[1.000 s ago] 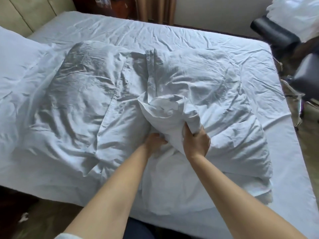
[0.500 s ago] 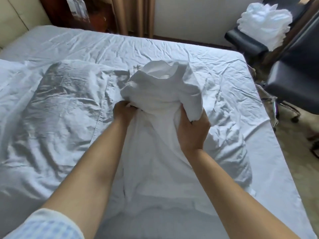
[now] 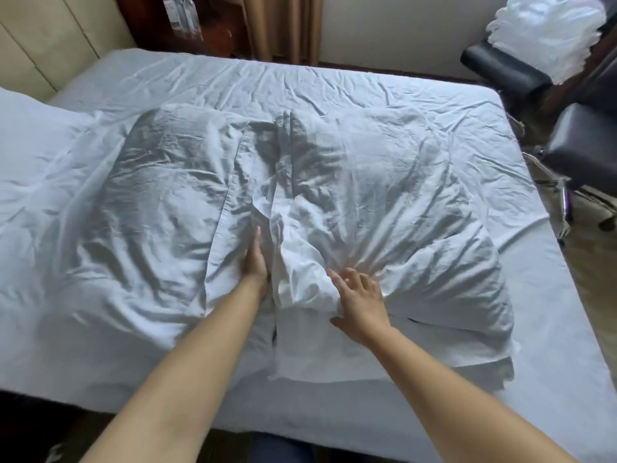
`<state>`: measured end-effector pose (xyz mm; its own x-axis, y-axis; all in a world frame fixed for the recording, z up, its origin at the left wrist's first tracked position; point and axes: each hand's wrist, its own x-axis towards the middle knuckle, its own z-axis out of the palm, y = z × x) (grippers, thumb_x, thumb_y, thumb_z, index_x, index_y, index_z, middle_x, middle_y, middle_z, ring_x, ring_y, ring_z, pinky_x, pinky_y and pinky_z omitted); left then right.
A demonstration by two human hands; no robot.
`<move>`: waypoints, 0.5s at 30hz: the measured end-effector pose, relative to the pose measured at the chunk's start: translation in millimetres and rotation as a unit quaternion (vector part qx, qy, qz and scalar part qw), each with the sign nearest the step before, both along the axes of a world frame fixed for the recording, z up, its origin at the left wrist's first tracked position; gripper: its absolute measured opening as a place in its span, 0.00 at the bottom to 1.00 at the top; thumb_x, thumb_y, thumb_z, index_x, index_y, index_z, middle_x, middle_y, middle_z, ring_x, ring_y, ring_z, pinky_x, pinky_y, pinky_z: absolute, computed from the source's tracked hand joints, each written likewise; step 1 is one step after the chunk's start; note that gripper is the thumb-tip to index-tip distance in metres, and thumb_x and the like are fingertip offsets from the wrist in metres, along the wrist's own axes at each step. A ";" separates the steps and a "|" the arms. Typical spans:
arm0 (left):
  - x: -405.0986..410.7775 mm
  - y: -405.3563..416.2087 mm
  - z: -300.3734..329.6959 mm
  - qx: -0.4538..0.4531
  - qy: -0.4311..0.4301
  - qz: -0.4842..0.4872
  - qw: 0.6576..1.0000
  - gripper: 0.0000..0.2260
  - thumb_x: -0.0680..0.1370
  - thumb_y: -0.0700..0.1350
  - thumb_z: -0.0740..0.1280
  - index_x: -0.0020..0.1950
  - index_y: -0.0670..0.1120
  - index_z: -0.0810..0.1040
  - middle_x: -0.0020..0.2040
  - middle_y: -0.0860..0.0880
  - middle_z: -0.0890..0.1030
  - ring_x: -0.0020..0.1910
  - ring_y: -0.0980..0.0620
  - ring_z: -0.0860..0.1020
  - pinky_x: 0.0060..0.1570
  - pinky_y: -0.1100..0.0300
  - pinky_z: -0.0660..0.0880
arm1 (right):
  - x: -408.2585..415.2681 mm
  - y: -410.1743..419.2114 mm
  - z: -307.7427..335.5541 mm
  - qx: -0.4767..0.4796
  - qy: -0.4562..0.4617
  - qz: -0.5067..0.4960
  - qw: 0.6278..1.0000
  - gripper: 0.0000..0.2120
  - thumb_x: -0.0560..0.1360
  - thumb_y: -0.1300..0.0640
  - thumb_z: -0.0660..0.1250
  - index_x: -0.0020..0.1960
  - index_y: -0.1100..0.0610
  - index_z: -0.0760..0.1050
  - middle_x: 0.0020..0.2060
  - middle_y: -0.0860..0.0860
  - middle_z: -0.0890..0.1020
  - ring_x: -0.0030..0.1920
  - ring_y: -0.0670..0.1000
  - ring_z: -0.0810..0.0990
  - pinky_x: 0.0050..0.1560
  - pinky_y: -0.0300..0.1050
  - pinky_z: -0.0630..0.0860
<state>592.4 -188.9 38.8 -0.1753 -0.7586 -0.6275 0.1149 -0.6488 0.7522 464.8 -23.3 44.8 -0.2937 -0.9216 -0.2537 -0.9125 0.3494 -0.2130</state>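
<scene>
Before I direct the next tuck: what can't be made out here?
Head view only.
Left hand: most fingers hidden by the bunched pillowcase fold.
Right hand: fingertips motion-blurred.
Pillow inside: wholly covered by that case.
Bottles: blurred, cut off by top edge.
Linen pile: cut off by top edge.

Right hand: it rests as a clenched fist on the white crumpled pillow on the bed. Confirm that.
Not a fist. The head view shows the right hand resting on the white crumpled pillow on the bed with its fingers spread open, gripping nothing.
</scene>
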 end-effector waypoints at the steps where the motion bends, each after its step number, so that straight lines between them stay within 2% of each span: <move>1: -3.8 8.5 5.2 -0.036 -0.017 -0.027 0.999 0.44 0.64 0.65 0.70 0.73 0.43 0.66 0.65 0.45 0.75 0.62 0.45 0.76 0.64 0.45 0.71 | 1.0 5.5 -0.4 0.005 -0.001 0.013 1.000 0.42 0.72 0.47 0.70 0.77 0.46 0.48 0.72 0.49 0.56 0.72 0.54 0.56 0.71 0.46 0.51; 2: -8.4 20.0 9.0 -0.067 -0.045 -0.062 0.995 0.45 0.65 0.60 0.74 0.76 0.44 0.59 0.69 0.46 0.71 0.66 0.46 0.73 0.66 0.46 0.69 | 1.9 10.2 -0.5 0.006 -0.008 0.022 1.000 0.42 0.72 0.48 0.69 0.77 0.47 0.47 0.74 0.49 0.55 0.73 0.54 0.54 0.72 0.46 0.51; 3: -12.4 34.8 12.7 -0.086 -0.074 -0.096 0.989 0.43 0.67 0.53 0.76 0.76 0.46 0.57 0.70 0.48 0.69 0.66 0.47 0.72 0.65 0.49 0.70 | 2.2 14.1 -0.4 0.006 -0.017 0.028 0.999 0.43 0.73 0.50 0.69 0.78 0.49 0.46 0.75 0.49 0.53 0.75 0.53 0.53 0.73 0.46 0.50; 5: -18.1 65.1 15.2 -0.078 -0.103 -0.139 0.982 0.32 0.69 0.40 0.75 0.70 0.46 0.65 0.65 0.46 0.74 0.59 0.47 0.76 0.58 0.53 0.75 | 1.5 23.8 -0.4 0.007 -0.030 0.025 0.999 0.42 0.73 0.57 0.67 0.78 0.50 0.45 0.77 0.49 0.51 0.76 0.52 0.50 0.74 0.45 0.48; 7: -18.4 86.7 16.5 -0.066 -0.124 -0.143 0.980 0.22 0.69 0.34 0.70 0.60 0.45 0.69 0.58 0.43 0.78 0.53 0.46 0.78 0.55 0.53 0.76 | -1.0 37.9 -2.9 0.005 -0.034 -0.012 0.999 0.41 0.73 0.62 0.65 0.78 0.51 0.46 0.77 0.50 0.50 0.77 0.53 0.49 0.75 0.44 0.47; 10: -13.4 95.5 23.0 -0.066 -0.156 -0.139 0.976 0.17 0.70 0.33 0.64 0.57 0.44 0.68 0.52 0.43 0.75 0.50 0.47 0.75 0.52 0.55 0.74 | -5.2 58.0 -3.6 0.000 0.008 -0.069 0.998 0.43 0.72 0.64 0.65 0.78 0.50 0.44 0.77 0.51 0.48 0.77 0.53 0.45 0.75 0.44 0.44; 11: -11.8 96.4 28.5 -0.053 -0.146 -0.139 0.978 0.17 0.69 0.34 0.64 0.56 0.44 0.68 0.51 0.43 0.74 0.48 0.46 0.75 0.47 0.55 0.75 | -7.7 62.0 -2.6 0.003 0.030 -0.080 0.996 0.44 0.72 0.64 0.64 0.77 0.49 0.41 0.77 0.51 0.46 0.77 0.53 0.43 0.76 0.46 0.42; 13: -9.6 98.3 42.0 0.017 -0.108 -0.141 0.984 0.12 0.69 0.37 0.61 0.52 0.43 0.70 0.42 0.44 0.73 0.37 0.47 0.75 0.31 0.61 0.76 | -16.5 65.4 -0.1 0.010 0.068 -0.126 0.990 0.45 0.72 0.65 0.62 0.77 0.47 0.36 0.77 0.53 0.41 0.77 0.54 0.39 0.75 0.50 0.39; 14: -8.6 100.4 50.1 0.057 -0.095 -0.149 0.983 0.07 0.70 0.37 0.59 0.48 0.43 0.71 0.38 0.45 0.72 0.32 0.49 0.73 0.25 0.64 0.74 | -23.9 65.3 1.8 0.000 0.078 -0.163 0.984 0.44 0.73 0.65 0.61 0.77 0.46 0.38 0.76 0.55 0.43 0.77 0.56 0.42 0.75 0.51 0.41; 15: -7.2 103.1 55.8 0.082 -0.089 -0.156 0.980 0.05 0.71 0.37 0.57 0.43 0.43 0.71 0.34 0.46 0.72 0.30 0.50 0.72 0.21 0.67 0.71 | -32.7 64.0 4.7 -0.022 0.087 -0.198 0.976 0.40 0.74 0.65 0.60 0.78 0.47 0.44 0.76 0.56 0.50 0.76 0.56 0.50 0.75 0.51 0.45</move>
